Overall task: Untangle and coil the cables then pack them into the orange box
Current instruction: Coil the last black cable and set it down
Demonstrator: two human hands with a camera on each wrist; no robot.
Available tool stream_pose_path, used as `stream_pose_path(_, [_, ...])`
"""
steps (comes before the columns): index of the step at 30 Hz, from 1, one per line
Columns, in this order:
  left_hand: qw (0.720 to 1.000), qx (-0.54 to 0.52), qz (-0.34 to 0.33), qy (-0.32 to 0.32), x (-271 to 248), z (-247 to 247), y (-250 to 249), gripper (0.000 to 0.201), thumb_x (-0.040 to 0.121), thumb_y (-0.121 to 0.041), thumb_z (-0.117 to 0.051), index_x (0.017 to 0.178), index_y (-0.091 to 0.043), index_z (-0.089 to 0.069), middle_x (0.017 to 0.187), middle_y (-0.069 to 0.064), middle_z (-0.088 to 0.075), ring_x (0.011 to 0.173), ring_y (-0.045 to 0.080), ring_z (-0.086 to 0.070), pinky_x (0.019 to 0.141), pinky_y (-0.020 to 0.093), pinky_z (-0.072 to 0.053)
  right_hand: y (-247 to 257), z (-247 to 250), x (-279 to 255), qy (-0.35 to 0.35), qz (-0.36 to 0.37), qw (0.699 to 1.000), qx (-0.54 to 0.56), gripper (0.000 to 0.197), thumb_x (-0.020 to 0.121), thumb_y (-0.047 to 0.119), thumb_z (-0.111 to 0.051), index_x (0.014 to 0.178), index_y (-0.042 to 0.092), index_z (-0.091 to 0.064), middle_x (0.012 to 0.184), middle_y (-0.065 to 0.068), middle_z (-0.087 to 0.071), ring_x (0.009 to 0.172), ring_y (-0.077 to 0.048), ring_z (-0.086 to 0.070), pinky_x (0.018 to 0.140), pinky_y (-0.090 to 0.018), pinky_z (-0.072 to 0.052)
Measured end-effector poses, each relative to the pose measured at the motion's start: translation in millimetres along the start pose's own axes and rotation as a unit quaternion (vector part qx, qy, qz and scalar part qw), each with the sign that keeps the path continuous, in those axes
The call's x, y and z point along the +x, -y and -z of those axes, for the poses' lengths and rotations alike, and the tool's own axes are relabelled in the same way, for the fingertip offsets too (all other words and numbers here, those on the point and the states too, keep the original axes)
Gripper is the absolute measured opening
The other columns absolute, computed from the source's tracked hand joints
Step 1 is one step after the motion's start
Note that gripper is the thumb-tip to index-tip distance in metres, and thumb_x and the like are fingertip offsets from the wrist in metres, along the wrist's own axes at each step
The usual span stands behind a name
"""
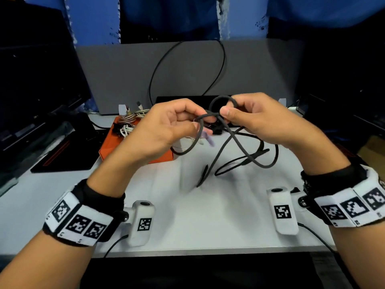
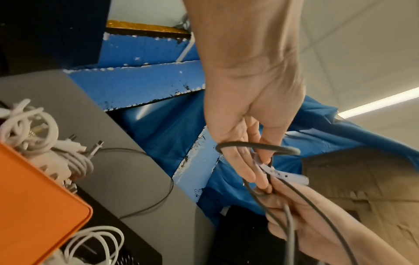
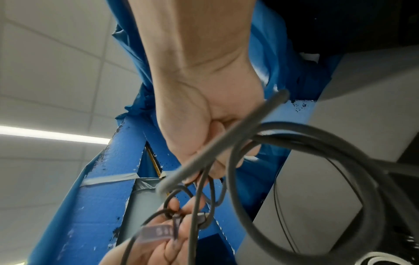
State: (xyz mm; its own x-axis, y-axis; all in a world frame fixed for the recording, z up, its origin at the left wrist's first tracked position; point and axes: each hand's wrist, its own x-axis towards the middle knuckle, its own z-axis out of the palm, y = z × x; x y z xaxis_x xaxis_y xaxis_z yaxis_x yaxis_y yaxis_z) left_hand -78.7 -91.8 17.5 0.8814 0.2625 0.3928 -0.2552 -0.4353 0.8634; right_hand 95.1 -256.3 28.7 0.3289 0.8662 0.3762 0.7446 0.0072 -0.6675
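Note:
A dark grey cable (image 1: 229, 142) is held above the white table (image 1: 198, 215) between both hands. My left hand (image 1: 193, 122) pinches one strand of it, with a pale purple tie strap (image 1: 208, 138) hanging beside the fingers. My right hand (image 1: 229, 113) pinches a small loop of the same cable, and the rest droops in crossed loops onto the table. In the left wrist view the left hand (image 2: 244, 161) holds the cable (image 2: 256, 146) and the strap (image 2: 283, 174). The right wrist view shows the right hand (image 3: 215, 143) curled around the cable (image 3: 317, 143). The orange box (image 1: 108, 147) lies at the left with white and braided cables in it.
A grey panel (image 1: 260, 69) stands at the back with a thin black cable (image 1: 152, 80) looping across it. Dark monitors flank both sides. A black pad (image 1: 62, 155) lies left of the box, and a white cable (image 2: 95, 238) lies beside it.

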Motion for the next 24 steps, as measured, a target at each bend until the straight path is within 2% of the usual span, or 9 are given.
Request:
stream_pose_path(1, [1.000,-0.011,0.003,0.009,-1,1,-2,0.020,0.095,0.013,-0.056,0.108,0.001,-0.063,0.113,0.018,-0.075,0.100,0.032,-0.075,0.087,0.034,-0.061,-1,-1,1,-0.024,-0.001,1.000,-0.007,0.034,0.105,0.036,-0.059,0.091,0.006,-0.064,0.075,-0.011,-0.064,0.068,-0.030,-0.055,0.069,-0.043,-0.048])
stream_pose_path(4, [1.000,-0.026,0.016,0.003,1,2,0,0.020,0.095,0.012,-0.058,0.102,-0.005,-0.065,0.111,0.016,-0.076,0.099,0.034,-0.075,0.085,0.032,-0.061,-1,-6,3,-0.082,-0.014,0.994,-0.072,0.029,0.099,0.049,-0.062,0.098,0.021,-0.061,0.071,0.011,-0.056,0.062,-0.007,-0.049,0.065,-0.033,-0.041])
stream_pose_path(6, [0.999,-0.024,0.025,-0.016,3,2,3,0.013,0.094,0.008,-0.062,0.101,-0.003,-0.064,0.108,0.017,-0.077,0.098,0.032,-0.076,0.088,0.034,-0.061,2,-7,0,-0.110,-0.011,0.982,-0.156,0.043,0.094,0.064,-0.056,0.121,0.031,-0.056,0.105,0.014,-0.060,0.091,-0.006,-0.060,0.085,-0.036,-0.047])
stream_pose_path(8, [0.999,-0.028,0.028,-0.037,5,0,6,0.012,0.094,0.008,-0.064,0.105,0.004,-0.060,0.105,0.021,-0.076,0.097,0.031,-0.076,0.088,0.037,-0.062,10,-10,-3,-0.135,0.037,0.968,-0.207,0.058,0.090,0.070,-0.050,0.135,0.033,-0.051,0.129,0.009,-0.052,0.119,-0.012,-0.055,0.104,-0.041,-0.042])
stream_pose_path(10, [0.998,-0.010,0.013,-0.058,6,-3,9,0.015,0.093,0.008,-0.066,0.106,0.004,-0.059,0.098,0.019,-0.075,0.085,0.025,-0.076,0.081,0.032,-0.063,19,-17,-5,-0.117,0.078,0.972,-0.187,0.050,0.089,0.069,-0.053,0.122,0.032,-0.060,0.118,0.011,-0.058,0.108,-0.011,-0.060,0.097,-0.040,-0.048])
stream_pose_path(12, [0.996,0.059,-0.015,-0.071,6,-6,15,0.019,0.091,0.001,-0.072,0.100,-0.011,-0.061,0.088,0.003,-0.072,0.068,0.014,-0.069,0.067,0.028,-0.056,25,-26,-5,-0.063,0.073,0.980,-0.172,0.035,0.089,0.063,-0.059,0.102,0.031,-0.066,0.093,0.013,-0.067,0.087,-0.008,-0.065,0.081,-0.042,-0.054])
stream_pose_path(14, [0.987,0.138,-0.031,-0.074,6,-7,19,0.021,0.090,-0.009,-0.076,0.098,-0.023,-0.063,0.085,-0.005,-0.070,0.067,0.013,-0.067,0.063,0.034,-0.052,24,-30,-4,-0.029,0.046,0.985,-0.163,0.020,0.095,0.048,-0.065,0.094,0.028,-0.066,0.076,0.009,-0.068,0.076,-0.007,-0.064,0.073,-0.041,-0.054])
stream_pose_path(20, [0.978,0.200,-0.022,-0.050,6,0,21,0.027,0.094,-0.003,-0.064,0.108,-0.027,-0.065,0.086,0.000,-0.070,0.068,0.013,-0.071,0.066,0.040,-0.059,14,-18,0,-0.134,0.030,0.982,-0.132,0.019,0.104,0.028,-0.058,0.090,0.016,-0.060,0.060,0.007,-0.053,0.060,-0.009,-0.049,0.056,-0.021,-0.037])
stream_pose_path(24, [0.991,0.131,0.011,-0.037,7,1,18,0.010,0.101,-0.007,-0.061,0.107,-0.013,-0.066,0.092,0.017,-0.073,0.070,0.025,-0.075,0.063,0.035,-0.057,15,-17,-1,-0.101,0.028,0.987,-0.120,0.019,0.106,0.028,-0.054,0.089,0.018,-0.058,0.067,-0.004,-0.057,0.061,-0.014,-0.045,0.061,-0.030,-0.038])
